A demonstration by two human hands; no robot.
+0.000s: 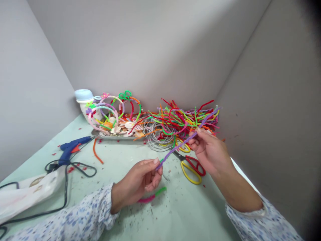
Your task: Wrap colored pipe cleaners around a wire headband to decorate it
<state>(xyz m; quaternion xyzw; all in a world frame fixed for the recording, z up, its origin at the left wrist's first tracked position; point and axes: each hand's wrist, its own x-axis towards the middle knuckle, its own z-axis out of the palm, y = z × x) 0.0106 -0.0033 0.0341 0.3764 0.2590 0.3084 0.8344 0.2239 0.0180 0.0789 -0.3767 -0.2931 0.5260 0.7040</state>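
My left hand (140, 182) is closed, pinching the lower end of a purple pipe cleaner (180, 144) between thumb and fingers. A short pink and green piece (151, 196) sticks out below that hand, over the table. My right hand (209, 150) is closed too, gripping the same purple pipe cleaner higher up. The stem runs up and right past it into a heap of coloured pipe cleaners (185, 120) against the back wall.
Red and yellow scissors (192, 166) lie under my right hand. A metal tray (110, 135) holds shells and wrapped hoops (112, 107). A blue glue gun (71, 147) with black cord lies left, beside a white bag (25, 192) and a white jar (85, 100).
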